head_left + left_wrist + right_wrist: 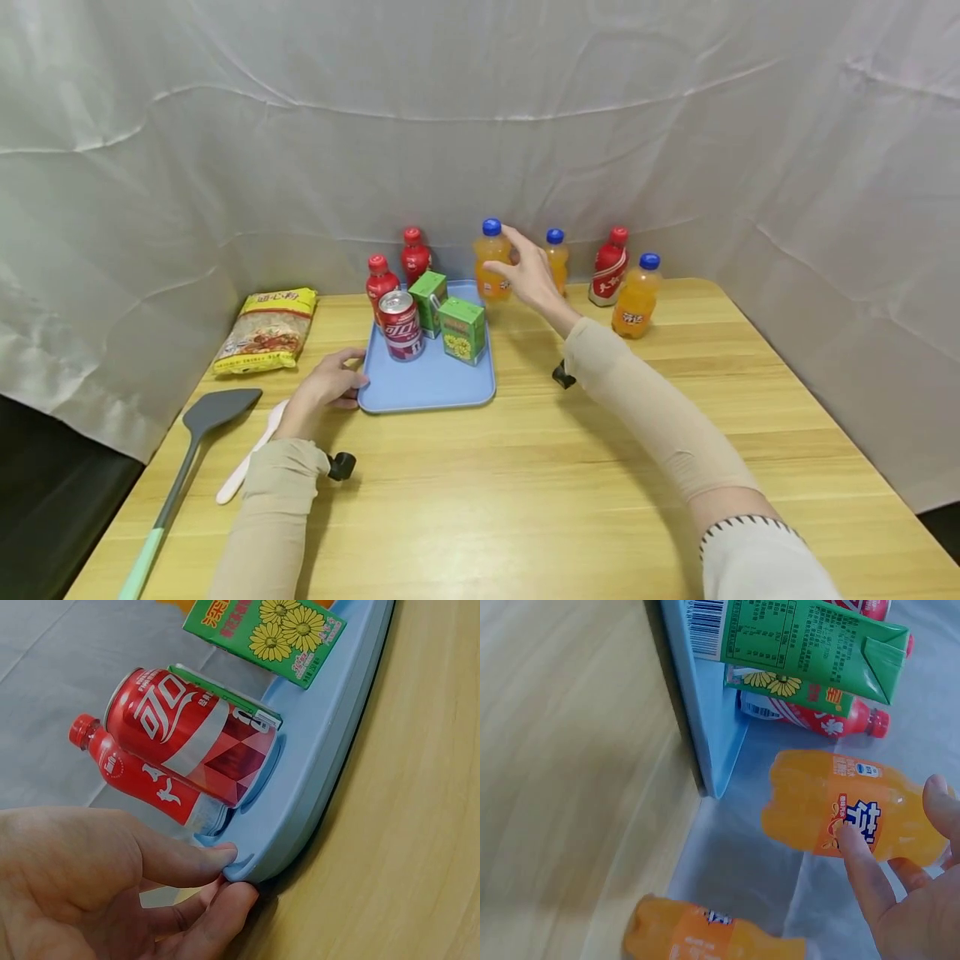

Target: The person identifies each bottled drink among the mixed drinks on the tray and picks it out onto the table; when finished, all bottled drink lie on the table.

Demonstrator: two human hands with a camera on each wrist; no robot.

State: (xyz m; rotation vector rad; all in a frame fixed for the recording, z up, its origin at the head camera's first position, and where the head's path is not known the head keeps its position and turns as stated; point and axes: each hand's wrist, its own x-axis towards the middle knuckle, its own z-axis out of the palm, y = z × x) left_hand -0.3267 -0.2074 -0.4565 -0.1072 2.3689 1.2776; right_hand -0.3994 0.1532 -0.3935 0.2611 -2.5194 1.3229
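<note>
My right hand (531,273) grips an orange soda bottle (490,260) with a blue cap, held upright at the far right corner of a blue tray (427,390). In the right wrist view the bottle's base hangs apart from the tray's rim. At the tray's near left corner, my left hand (330,382) pinches the rim, thumb on top and fingers beneath. A red soda can (402,327) and two green drink cartons, one in front (462,332) and one behind (429,300), stand on the tray. Two red bottles (380,283) (415,256) stand towards its far left; the cartons partly hide their bases.
Right of the tray stand two more orange soda bottles (556,260) (636,300) and a red bottle (609,268). To the left lie a yellow food bag (267,330), a grey spatula (197,425) and a white spoon (243,468). Grey cloth (480,150) hangs behind the table.
</note>
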